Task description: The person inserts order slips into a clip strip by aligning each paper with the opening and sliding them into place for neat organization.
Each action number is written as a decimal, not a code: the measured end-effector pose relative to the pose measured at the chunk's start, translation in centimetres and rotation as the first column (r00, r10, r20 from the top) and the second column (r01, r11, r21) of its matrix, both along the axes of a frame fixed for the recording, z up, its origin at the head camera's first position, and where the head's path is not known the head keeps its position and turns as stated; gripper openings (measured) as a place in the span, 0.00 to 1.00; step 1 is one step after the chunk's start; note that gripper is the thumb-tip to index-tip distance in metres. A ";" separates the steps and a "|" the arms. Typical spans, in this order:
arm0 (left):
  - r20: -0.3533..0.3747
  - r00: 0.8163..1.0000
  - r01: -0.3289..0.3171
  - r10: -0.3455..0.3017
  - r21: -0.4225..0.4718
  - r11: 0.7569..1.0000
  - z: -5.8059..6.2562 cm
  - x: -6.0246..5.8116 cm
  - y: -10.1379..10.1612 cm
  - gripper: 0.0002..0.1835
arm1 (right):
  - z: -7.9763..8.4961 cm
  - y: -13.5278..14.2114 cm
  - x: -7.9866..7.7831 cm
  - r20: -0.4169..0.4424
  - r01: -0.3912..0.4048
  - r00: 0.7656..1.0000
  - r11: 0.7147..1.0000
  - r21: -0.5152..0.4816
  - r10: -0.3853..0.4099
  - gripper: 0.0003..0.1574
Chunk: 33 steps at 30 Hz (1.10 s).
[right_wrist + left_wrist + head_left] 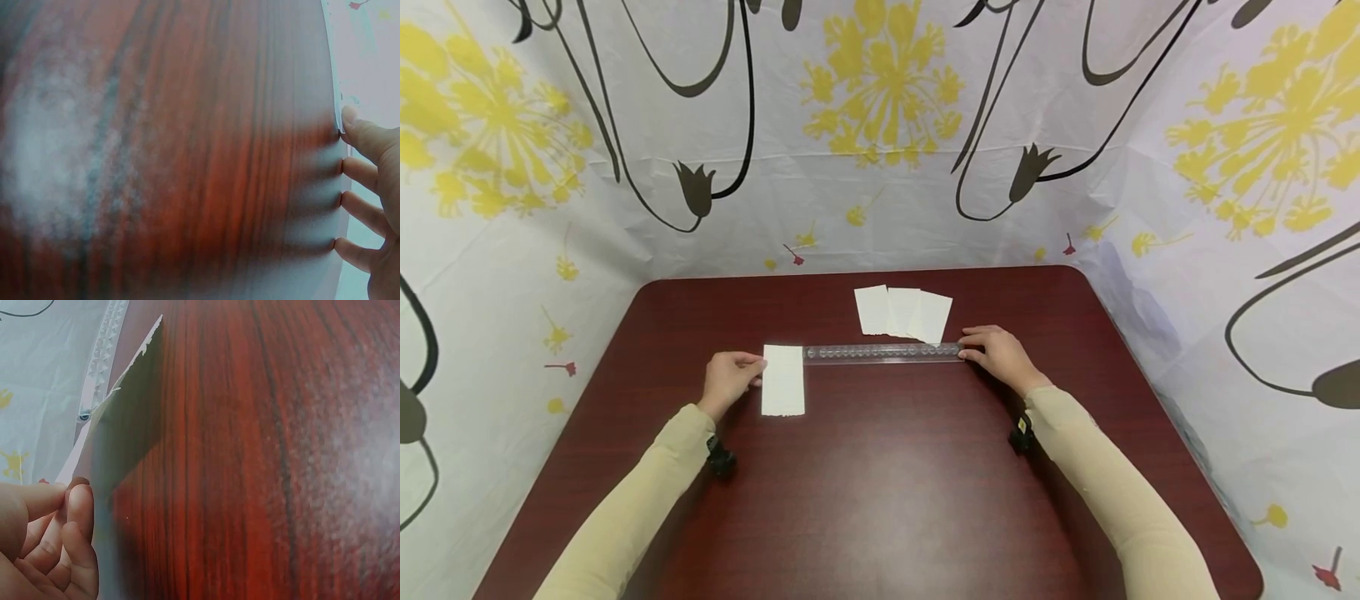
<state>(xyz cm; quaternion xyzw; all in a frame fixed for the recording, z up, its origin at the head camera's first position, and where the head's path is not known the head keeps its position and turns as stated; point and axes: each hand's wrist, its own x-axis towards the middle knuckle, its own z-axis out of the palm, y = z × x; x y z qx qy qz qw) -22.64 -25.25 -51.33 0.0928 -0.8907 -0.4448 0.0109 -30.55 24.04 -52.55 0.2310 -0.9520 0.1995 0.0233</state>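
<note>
My left hand (728, 382) pinches the left edge of a white paper slip (783, 380) between thumb and fingers. In the left wrist view the slip (128, 372) tilts up from the table and shows a rough, torn edge. A clear plastic ruler (880, 354) lies crosswise on the table, its left end meeting the slip in the head view. At the ruler's other end is my right hand (1000, 357). The right wrist view has the thumb (351, 117) at the ruler's tip, with the other fingers extended and spread, their tips at the tabletop.
Behind the ruler, several white paper slips (872, 310) lie partly overlapping, the rightmost reaching the ruler's edge. The dark red wooden table (895, 483) has rounded corners. A patterned white cloth (880, 217) hangs around its back and sides.
</note>
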 end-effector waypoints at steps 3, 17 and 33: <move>0.001 1.000 0.005 -0.005 -0.003 1.000 0.0 0.0 0.1 0.16 | 0.1 -0.1 0.0 0.004 0.002 1.000 1.000 0.005 -0.002 0.23; 0.005 1.000 0.017 -0.017 -0.007 1.000 0.0 0.2 0.2 0.16 | 0.3 -0.1 0.0 -0.014 -0.009 1.000 1.000 -0.003 0.009 0.23; 0.002 1.000 0.017 -0.017 -0.005 1.000 0.1 0.3 0.5 0.15 | 0.1 -0.1 0.1 -0.010 0.001 1.000 1.000 -0.001 -0.001 0.23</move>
